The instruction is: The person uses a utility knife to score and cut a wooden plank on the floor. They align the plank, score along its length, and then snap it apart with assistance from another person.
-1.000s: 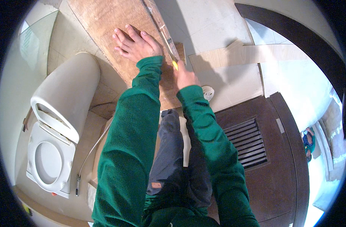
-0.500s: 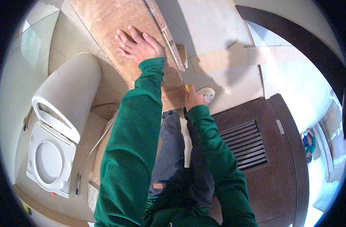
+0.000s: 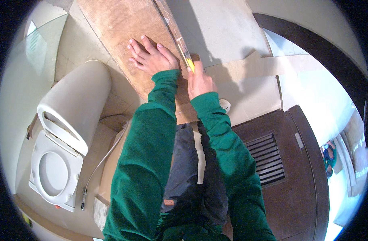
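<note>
My left hand point(image 3: 153, 57) lies flat with fingers spread on a long brown wooden board point(image 3: 111, 24). Along the board's right edge runs a narrow, shiny, marked strip point(image 3: 170, 25). At the near end of that strip my right hand point(image 3: 200, 80) is closed around a yellow utility knife point(image 3: 190, 64). The knife's front end points away from me and meets the strip and board edge; its blade cannot be made out. The board's near end lies just above my legs.
At the left stands a white toilet point(image 3: 53, 172) with its lid raised, a hose sprayer point(image 3: 84, 199) beside it. Right of the board lies a pale wooden plank point(image 3: 228, 71). A dark door point(image 3: 288, 201) with a slatted vent point(image 3: 265, 158) is at the lower right. A round white drain cover point(image 3: 225, 105) shows near my right wrist.
My right hand has moved away from me along the board's right edge with the yellow utility knife. My left hand stays spread on the board. The whole view has shifted slightly.
</note>
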`<state>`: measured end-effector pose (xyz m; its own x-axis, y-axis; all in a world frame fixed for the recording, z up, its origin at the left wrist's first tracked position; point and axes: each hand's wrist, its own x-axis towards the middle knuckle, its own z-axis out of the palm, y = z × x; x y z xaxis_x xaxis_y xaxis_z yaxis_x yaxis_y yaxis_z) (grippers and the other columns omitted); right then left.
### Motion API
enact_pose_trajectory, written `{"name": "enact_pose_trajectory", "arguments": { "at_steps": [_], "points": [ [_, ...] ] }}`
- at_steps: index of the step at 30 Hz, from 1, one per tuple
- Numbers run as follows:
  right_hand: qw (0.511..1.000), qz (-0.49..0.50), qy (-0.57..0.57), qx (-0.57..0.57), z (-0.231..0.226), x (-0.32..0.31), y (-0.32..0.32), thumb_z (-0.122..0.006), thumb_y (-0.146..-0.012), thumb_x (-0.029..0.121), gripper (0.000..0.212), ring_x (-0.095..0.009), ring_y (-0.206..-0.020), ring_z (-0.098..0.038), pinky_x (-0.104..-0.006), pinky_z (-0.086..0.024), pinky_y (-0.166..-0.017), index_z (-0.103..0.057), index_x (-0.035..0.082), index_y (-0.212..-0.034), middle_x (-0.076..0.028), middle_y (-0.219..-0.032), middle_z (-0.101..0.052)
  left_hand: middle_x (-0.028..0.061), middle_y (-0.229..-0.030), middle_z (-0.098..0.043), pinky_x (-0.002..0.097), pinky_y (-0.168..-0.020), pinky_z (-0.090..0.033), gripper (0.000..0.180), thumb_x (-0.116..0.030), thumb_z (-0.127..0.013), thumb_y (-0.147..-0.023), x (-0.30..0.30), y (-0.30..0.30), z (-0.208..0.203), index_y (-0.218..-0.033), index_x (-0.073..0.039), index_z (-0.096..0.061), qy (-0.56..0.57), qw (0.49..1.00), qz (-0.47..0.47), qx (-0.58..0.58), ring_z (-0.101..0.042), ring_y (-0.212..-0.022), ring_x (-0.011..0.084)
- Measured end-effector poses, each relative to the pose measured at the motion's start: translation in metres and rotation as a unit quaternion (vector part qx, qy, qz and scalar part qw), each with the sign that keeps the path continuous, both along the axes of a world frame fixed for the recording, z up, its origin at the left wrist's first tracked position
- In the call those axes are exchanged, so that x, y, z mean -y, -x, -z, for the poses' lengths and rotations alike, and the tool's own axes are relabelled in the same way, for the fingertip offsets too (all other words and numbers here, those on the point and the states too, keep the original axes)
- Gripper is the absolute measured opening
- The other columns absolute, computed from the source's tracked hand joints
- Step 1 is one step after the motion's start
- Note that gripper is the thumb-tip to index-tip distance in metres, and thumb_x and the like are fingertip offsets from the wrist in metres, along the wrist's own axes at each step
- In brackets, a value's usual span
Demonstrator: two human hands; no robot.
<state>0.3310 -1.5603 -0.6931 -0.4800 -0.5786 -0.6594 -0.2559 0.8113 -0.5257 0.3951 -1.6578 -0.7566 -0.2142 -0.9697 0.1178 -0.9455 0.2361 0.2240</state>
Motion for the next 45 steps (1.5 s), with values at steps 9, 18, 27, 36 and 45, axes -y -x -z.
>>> {"name": "enact_pose_trajectory", "arguments": {
  "at_steps": [9, 18, 27, 36, 45],
  "points": [
    [1.0, -0.007, -0.02, 0.022, 0.009, 0.021, -0.006, -0.044, -0.092, 0.024, 0.018, -0.047, -0.066, -0.058, -0.0567, -0.043, -0.055, -0.039, 0.009, -0.1, -0.026, -0.067, -0.058, 0.0231, -0.145, -0.02, 0.0604, -0.104, -0.01, 0.051, -0.026, -0.037, -0.089, 0.0, -0.002, 0.002, -0.136, -0.007, -0.031, 0.008, 1.0, 0.005, 0.016, -0.016, -0.135, 0.0399],
    [0.997, 0.005, -0.064, 0.039, 0.005, 0.033, -0.004, -0.044, -0.091, 0.023, 0.02, -0.048, -0.072, -0.058, -0.0574, -0.044, -0.061, -0.039, 0.009, -0.103, -0.027, -0.073, -0.06, 0.0229, -0.144, -0.02, 0.0605, -0.104, -0.011, 0.051, -0.025, -0.038, -0.089, 0.0, -0.001, 0.001, -0.135, -0.006, -0.032, 0.004, 1.0, 0.002, 0.012, -0.016, -0.135, 0.0398],
    [0.996, -0.002, -0.082, 0.047, 0.006, 0.031, -0.003, -0.048, -0.088, 0.021, 0.02, -0.047, -0.072, -0.059, -0.0566, -0.046, -0.062, -0.042, 0.01, -0.104, -0.025, -0.074, -0.061, 0.023, -0.145, -0.019, 0.0601, -0.104, -0.01, 0.051, -0.027, -0.037, -0.089, 0.001, 0.0, 0.002, -0.136, -0.006, -0.032, 0.001, 1.0, -0.001, 0.015, -0.014, -0.136, 0.0402],
    [0.982, -0.025, -0.156, 0.1, 0.027, -0.044, -0.021, -0.05, -0.086, 0.018, 0.026, -0.051, -0.078, -0.056, -0.0556, -0.044, -0.062, -0.039, 0.012, -0.109, -0.031, -0.079, -0.059, 0.0245, -0.145, -0.017, 0.0602, -0.105, -0.009, 0.052, -0.027, -0.036, -0.088, 0.0, 0.001, -0.002, -0.135, -0.004, -0.033, -0.009, 1.0, 0.001, 0.011, -0.013, -0.136, 0.0408],
    [0.994, -0.027, -0.081, 0.069, 0.015, -0.075, -0.032, -0.049, -0.084, 0.013, 0.023, -0.049, -0.069, -0.056, -0.0574, -0.042, -0.055, -0.04, 0.012, -0.105, -0.028, -0.07, -0.058, 0.0249, -0.144, -0.018, 0.0612, -0.104, -0.009, 0.052, -0.025, -0.037, -0.088, 0.0, 0.001, -0.001, -0.134, -0.004, -0.033, -0.008, 1.0, 0.002, 0.01, -0.014, -0.135, 0.0414]
  ]
}}
